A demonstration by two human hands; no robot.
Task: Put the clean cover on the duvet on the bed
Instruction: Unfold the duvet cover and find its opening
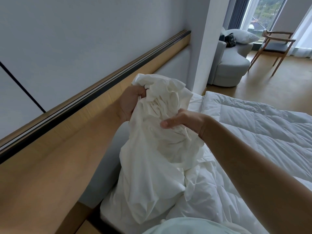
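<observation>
A bunched white duvet cover point(152, 159) hangs in front of me, gathered into folds at the top and trailing down onto the bed. My left hand point(130, 103) grips the gathered fabric at its upper left. My right hand point(184, 119) holds the bunch from the right, thumb on the cloth, fingers hidden behind it. The white quilted duvet point(263, 125) lies spread over the bed to the right, its near corner crumpled under the cover.
A wooden headboard ledge point(50, 166) runs along the left under a grey wall. A white pillar point(207, 48) stands past the bed. Beyond it are a grey armchair point(231, 65) with a pillow, a wooden chair point(276, 46) and windows.
</observation>
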